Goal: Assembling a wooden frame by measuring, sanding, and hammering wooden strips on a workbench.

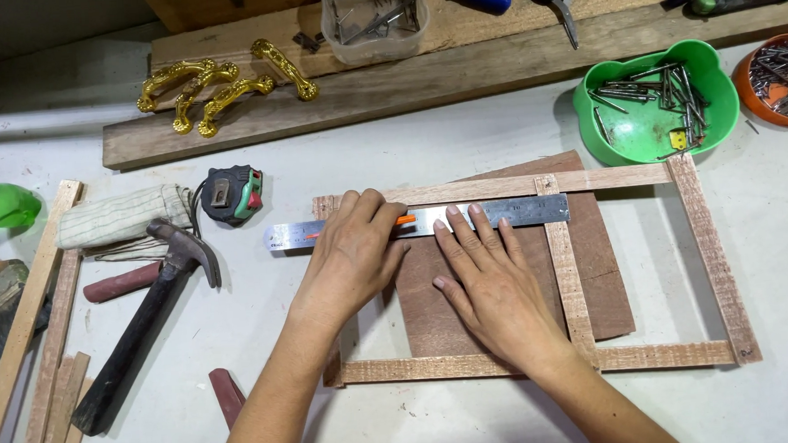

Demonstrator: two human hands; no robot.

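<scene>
While the wooden frame [541,277] lies flat toward the table's [772,229] right edge over a brown board [435,309], I am marking a line, as I judge it. My right hand [496,288], open and flat, pins the steel ruler [519,211] across the frame's far rail. My left hand [353,255] closes on an orange pencil [405,220] at the ruler's edge. Next move needs the ruler kept steady.
</scene>
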